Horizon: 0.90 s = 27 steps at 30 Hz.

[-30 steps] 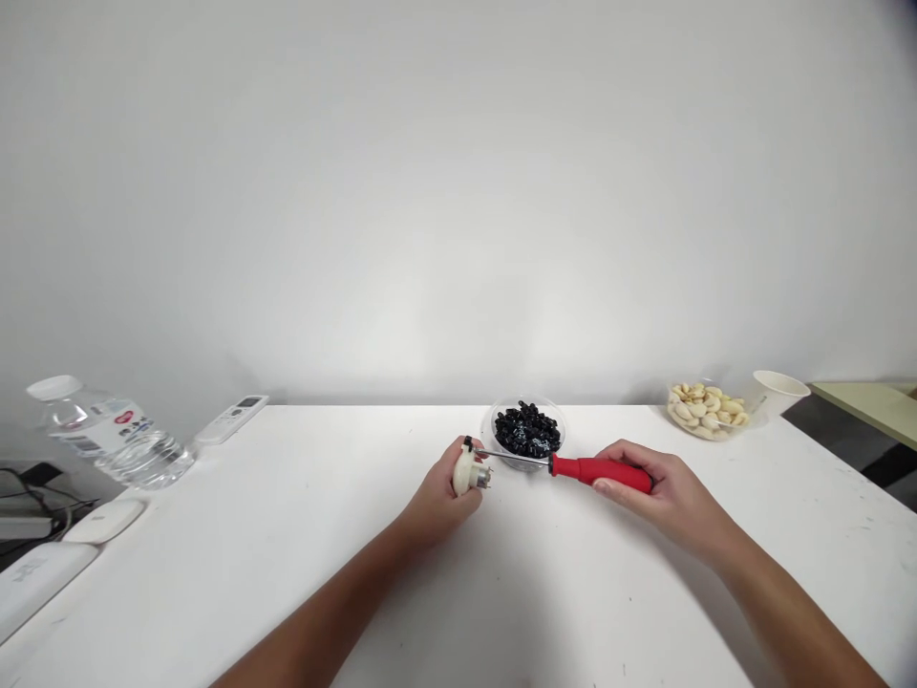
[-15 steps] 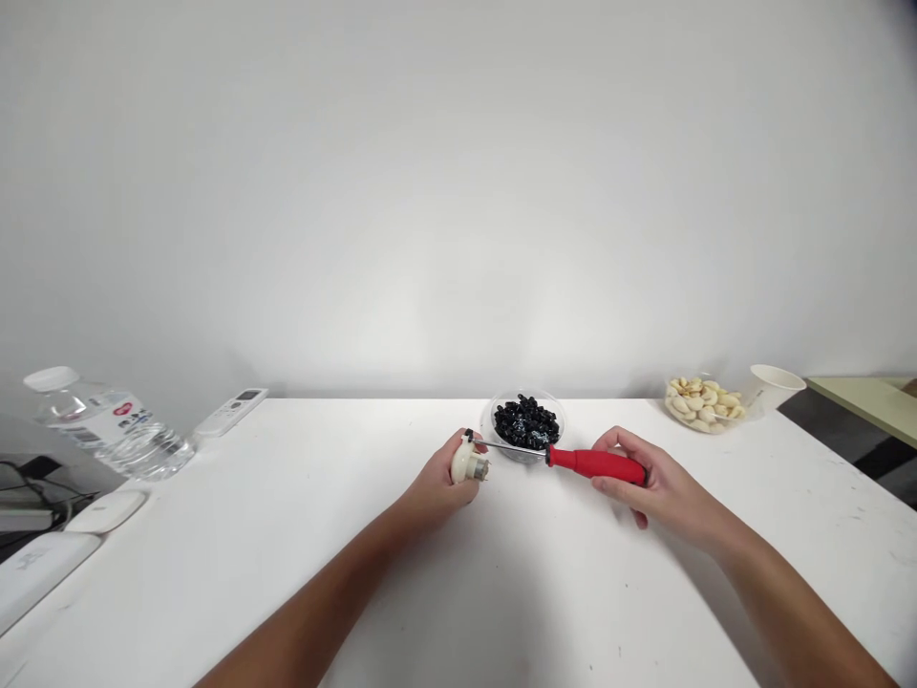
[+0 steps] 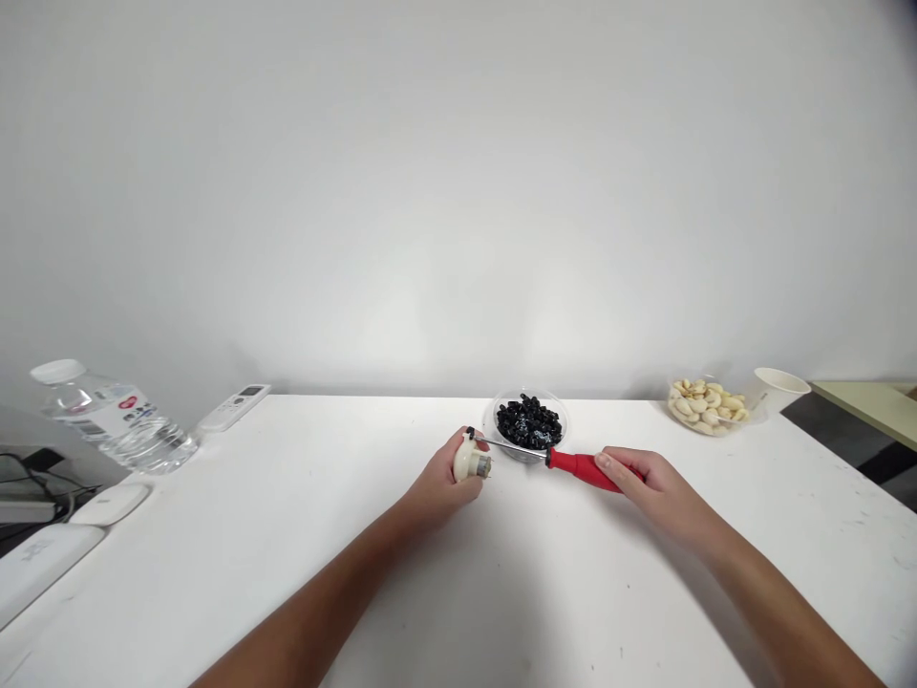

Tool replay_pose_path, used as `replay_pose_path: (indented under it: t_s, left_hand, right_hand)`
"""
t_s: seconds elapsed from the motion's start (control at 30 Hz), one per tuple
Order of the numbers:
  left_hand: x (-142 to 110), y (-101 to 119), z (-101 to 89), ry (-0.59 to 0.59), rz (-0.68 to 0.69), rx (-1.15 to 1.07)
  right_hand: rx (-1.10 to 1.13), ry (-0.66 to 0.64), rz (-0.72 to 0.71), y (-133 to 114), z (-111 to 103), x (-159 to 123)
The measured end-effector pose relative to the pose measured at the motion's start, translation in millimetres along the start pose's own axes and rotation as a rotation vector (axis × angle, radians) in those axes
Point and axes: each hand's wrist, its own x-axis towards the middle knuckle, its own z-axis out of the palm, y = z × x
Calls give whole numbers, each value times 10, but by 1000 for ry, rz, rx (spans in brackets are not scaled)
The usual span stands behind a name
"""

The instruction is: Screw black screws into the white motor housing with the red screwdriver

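Note:
My left hand grips a small cream-coloured part with a silver motor-like end. My right hand closes over the red handle of a screwdriver, hiding the handle's rear end. The thin steel shaft runs left, passing just in front of a clear bowl of glossy black pieces. Its tip reaches the top of the cream part, where a small black piece shows. The bowl stands just beyond both hands.
A clear bowl of pale nut-like pieces and a white paper cup stand at the far right. A water bottle lies at the far left by a white remote. White devices and cables sit off the table's left edge.
My right hand has shifted along the handle towards the shaft and now wraps over it. The screwdriver's rear end has dipped slightly. My left hand has barely moved.

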Motion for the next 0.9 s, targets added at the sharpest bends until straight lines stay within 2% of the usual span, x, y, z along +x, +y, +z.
replay_pose_path:
  t_s: [0.17,0.37,0.53,0.77,0.9]
  left_hand:
    - [7,11,5,1,-17,-68]
    - [14,-15,-11,-26,-35,-96]
    - [0,7,-4,-17,-37,-75]
    - [-9,-60,0,-5,14,19]
    - [-14,-18,-2,-55,7,7]
  right_hand:
    - [61,19,-30,-115,23,-67]
    - [4,132,-154,-90,-45,-52]
    - [18,36,-77,-51,-22,-18]
    - [191,-104,71,71,5,66]
    - [214,-88,119,91,22,85]
